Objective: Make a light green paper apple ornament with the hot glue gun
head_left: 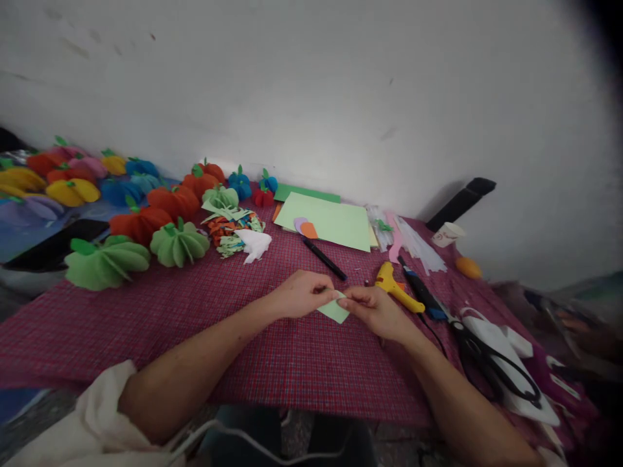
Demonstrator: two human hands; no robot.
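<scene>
A small piece of light green paper [334, 312] is held between my two hands over the middle of the table. My left hand [306, 293] pinches its upper left edge, and my right hand [368, 306] grips its right side with thumb and forefinger. The two sets of fingertips almost meet, and they hide the paper's upper part. Just beyond the hands lies a dark marker pen [324, 258]. To the right of my right hand rests a yellow glue gun [396, 288].
Several paper pumpkins [141, 224] fill the left side, beside paper scraps [228, 230]. Light green sheets [326, 220] lie at the back with purple and orange cutouts [308, 229]. On the right are large black scissors [491, 363], glue sticks [421, 246] and a paper cup [448, 234].
</scene>
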